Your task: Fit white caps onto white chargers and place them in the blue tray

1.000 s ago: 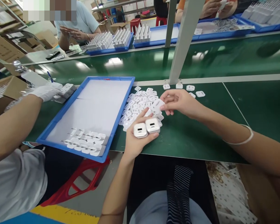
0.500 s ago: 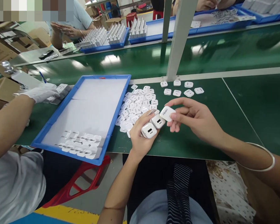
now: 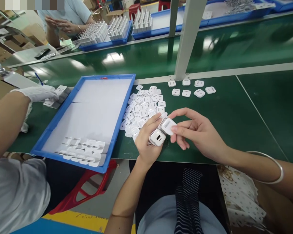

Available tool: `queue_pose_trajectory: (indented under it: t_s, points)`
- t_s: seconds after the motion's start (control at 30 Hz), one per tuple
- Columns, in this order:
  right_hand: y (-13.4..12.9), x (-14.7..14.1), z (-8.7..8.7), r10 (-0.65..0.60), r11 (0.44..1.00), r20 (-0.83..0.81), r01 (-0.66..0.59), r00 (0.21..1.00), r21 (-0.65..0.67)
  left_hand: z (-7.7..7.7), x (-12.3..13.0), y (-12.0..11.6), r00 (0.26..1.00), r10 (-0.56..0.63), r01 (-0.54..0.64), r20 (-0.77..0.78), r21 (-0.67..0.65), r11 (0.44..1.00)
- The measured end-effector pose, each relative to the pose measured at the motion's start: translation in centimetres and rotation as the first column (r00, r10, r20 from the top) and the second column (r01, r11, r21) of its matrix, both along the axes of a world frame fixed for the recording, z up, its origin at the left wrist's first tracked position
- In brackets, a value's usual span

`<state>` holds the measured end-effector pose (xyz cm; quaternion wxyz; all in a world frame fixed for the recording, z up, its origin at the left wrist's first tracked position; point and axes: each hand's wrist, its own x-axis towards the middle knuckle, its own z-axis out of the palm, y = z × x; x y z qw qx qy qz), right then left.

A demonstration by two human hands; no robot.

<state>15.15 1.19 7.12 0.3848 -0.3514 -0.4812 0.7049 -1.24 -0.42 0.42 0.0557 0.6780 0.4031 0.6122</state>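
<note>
Our printed cap point(image 3: 168, 126) has shifted over one of two white blocks point(image 3: 157, 137), pinched by our right grip point(image 3: 199, 131); our left grip point(image 3: 145, 140) clasps the pair. One end looks covered, the other bare; many loose caps point(image 3: 143, 109) lie heaped on the surface point(image 3: 224, 123) beyond.

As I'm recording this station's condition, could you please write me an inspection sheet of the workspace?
Surface: green worktop, blue tray on it at left.
Job's things: two white ported blocks; white cap over one, seating unclear.
Clutter: heaped caps beside the tray, spaced caps in two rows.
Hands: left hand grips both blocks; right hand pinches the cap.
Cables: nothing seen nearby; far grey tangle unclear.
Surroundings: co-worker's gloved hand at left, another person beyond.
</note>
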Motion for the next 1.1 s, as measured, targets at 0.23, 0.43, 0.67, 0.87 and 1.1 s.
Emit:
queue_pose_trajectory:
  t_s: [0.23, 0.43, 0.67, 0.87, 1.1]
  points:
    - [0.24, 0.09, -0.31, 0.006, 1.000, 0.025, -0.007, 1.000, 0.021, 0.04, -0.02, -0.11, 1.000, -0.002, 0.001, -0.010, -0.026, 1.000]
    - [0.24, 0.01, -0.51, 0.007, 1.000, 0.020, -0.007, 1.000, 0.012, 0.05, -0.03, -0.18, 1.000, -0.003, 0.002, -0.016, -0.037, 0.999]
    - [0.43, 0.15, -0.80, 0.026, 1.000, 0.022, -0.026, 0.999, -0.003, 0.10, 0.02, -0.16, 1.000, -0.008, 0.007, -0.016, -0.029, 1.000]
    - [0.66, 0.29, -0.84, 0.050, 0.998, 0.025, -0.049, 0.998, -0.038, 0.03, 0.05, -0.04, 0.999, 0.022, -0.023, -0.045, -0.022, 1.000]
    - [0.73, 0.26, -0.66, 0.045, 0.997, 0.029, -0.043, 0.999, -0.068, -0.01, 0.11, -0.03, 0.999, 0.012, -0.013, -0.051, -0.021, 1.000]
